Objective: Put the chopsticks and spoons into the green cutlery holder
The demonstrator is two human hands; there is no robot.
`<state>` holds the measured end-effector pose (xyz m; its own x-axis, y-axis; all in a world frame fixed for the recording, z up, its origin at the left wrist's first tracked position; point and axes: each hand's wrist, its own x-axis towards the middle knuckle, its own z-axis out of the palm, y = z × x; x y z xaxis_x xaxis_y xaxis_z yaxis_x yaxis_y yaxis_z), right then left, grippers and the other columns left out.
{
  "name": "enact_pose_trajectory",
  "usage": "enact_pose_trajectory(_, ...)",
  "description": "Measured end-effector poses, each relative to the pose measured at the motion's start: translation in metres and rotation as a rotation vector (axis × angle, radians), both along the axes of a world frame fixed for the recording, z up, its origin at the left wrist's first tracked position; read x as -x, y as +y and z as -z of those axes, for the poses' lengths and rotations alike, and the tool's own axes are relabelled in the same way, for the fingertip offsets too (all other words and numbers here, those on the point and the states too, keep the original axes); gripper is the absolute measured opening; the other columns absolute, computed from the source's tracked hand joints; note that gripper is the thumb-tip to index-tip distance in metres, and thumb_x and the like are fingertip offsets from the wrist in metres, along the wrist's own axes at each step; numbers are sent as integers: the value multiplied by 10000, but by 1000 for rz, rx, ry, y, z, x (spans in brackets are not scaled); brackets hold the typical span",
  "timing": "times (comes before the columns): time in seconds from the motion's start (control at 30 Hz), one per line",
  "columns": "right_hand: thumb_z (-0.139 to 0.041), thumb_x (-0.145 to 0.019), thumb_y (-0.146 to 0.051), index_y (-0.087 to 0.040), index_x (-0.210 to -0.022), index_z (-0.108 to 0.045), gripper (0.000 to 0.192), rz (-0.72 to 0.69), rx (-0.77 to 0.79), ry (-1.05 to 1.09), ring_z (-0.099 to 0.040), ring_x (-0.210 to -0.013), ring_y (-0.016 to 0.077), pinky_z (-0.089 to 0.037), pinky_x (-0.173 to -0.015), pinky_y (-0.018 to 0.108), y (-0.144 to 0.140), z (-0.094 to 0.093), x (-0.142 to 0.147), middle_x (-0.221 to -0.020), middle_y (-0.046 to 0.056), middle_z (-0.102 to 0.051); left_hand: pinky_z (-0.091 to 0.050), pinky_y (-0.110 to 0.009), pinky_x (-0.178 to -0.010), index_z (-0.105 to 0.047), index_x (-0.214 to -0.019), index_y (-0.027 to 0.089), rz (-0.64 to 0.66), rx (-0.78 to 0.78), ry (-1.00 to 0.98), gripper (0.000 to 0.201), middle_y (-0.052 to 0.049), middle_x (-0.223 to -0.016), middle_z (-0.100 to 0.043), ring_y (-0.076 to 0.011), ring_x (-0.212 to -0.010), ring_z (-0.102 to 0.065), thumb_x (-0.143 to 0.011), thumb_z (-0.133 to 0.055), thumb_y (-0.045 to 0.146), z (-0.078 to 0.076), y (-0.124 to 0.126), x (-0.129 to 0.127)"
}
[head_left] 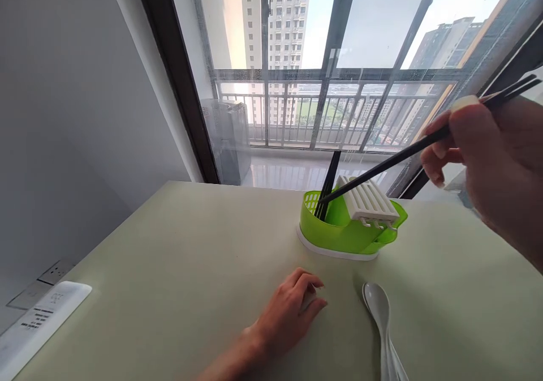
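My right hand (500,160), raised at the right, is closed around black chopsticks (390,160). They slope down to the left, and their lower ends reach the left compartment of a green cutlery holder (335,238). Whether they touch it I cannot tell. Other black chopsticks (332,178) stand tilted in that compartment. A white slotted rack (370,200) with small hooks sits on the holder's right part. On the table in front of the holder rests my left hand (288,304), fingers loosely curved, thumb apart, no object visible in it. Light grey spoons (379,307) lie stacked to its right.
The pale green table (190,256) has its far edge just behind the holder. A long white object with printed labels (46,319) lies at the left edge, near a wall socket (55,272). Beyond the table are glass panels and a balcony railing (297,115).
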<state>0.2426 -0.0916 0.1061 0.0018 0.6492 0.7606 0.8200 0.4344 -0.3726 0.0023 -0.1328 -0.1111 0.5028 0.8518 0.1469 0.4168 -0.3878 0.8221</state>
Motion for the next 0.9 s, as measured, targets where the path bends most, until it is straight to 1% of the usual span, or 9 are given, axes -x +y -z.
enact_pose_trajectory(0.1,-448,-1032,-464,-194,-862,-641,373,-30,39,-38,-565,-508,85,-414,-545,234,25,7,4,-585,-33,-583,-501,-317,-971,-645,-1069,191,36,-65,20,136,-76,-1123,-647,-195,-1037,-633,-936,-621,204,1,0,0)
enact_pose_trajectory(0.2,-444,-1031,-469,-182,-822,-624,398,-146,173,-133,-567,-523,89,-425,-583,235,49,25,12,-602,-24,-618,-500,-315,-974,-653,-1038,194,51,-121,26,105,-72,-1097,-657,-195,-1051,-628,-945,-606,209,3,1,0)
enact_pose_trajectory(0.3,-435,-1031,-476,-183,-840,-630,401,-235,324,-136,-571,-546,98,-424,-611,232,68,43,19,-608,-25,-629,-508,-309,-957,-655,-1021,191,52,-148,35,94,-73,-1083,-664,-189,-1027,-632,-950,-598,216,5,1,0)
enact_pose_trajectory(0.37,-442,-1019,-493,-187,-839,-648,410,-263,384,-153,-567,-541,107,-414,-607,238,79,52,23,-604,-26,-635,-515,-308,-933,-660,-996,188,52,-168,42,85,-72,-1057,-671,-189,-1002,-635,-952,-596,224,7,1,-1)
enact_pose_trajectory(0.47,-455,-998,-507,-199,-802,-674,426,-259,426,-192,-562,-520,119,-403,-591,247,91,61,26,-587,-25,-643,-521,-301,-901,-671,-964,184,49,-200,40,88,-67,-1020,-682,-187,-970,-638,-952,-596,228,11,1,-2)
enact_pose_trajectory(0.53,-464,-989,-507,-203,-801,-687,421,-244,427,-222,-575,-527,130,-403,-589,255,96,64,28,-592,-16,-658,-522,-297,-890,-677,-951,182,48,-218,36,88,-65,-1009,-689,-184,-956,-637,-949,-602,229,13,1,-2)
enact_pose_trajectory(0.73,-495,-970,-463,-197,-821,-672,353,-120,326,-346,-596,-576,163,-393,-594,284,104,67,31,-672,25,-698,-516,-293,-890,-679,-935,180,39,-247,37,86,-63,-1000,-693,-177,-943,-631,-945,-613,236,15,1,-3)
enact_pose_trajectory(0.83,-547,-951,-459,-196,-900,-664,292,-63,281,-348,-621,-612,180,-406,-608,294,108,70,29,-723,34,-717,-514,-292,-898,-677,-936,179,47,-242,36,75,-63,-1004,-692,-177,-953,-629,-939,-617,225,15,1,-3)
enact_pose_trajectory(0.9,-581,-936,-469,-201,-1019,-651,290,-28,246,-329,-643,-634,194,-411,-604,299,110,71,25,-770,37,-736,-514,-295,-899,-676,-936,181,52,-238,36,73,-62,-1008,-692,-177,-954,-628,-938,-617,225,16,1,-3)
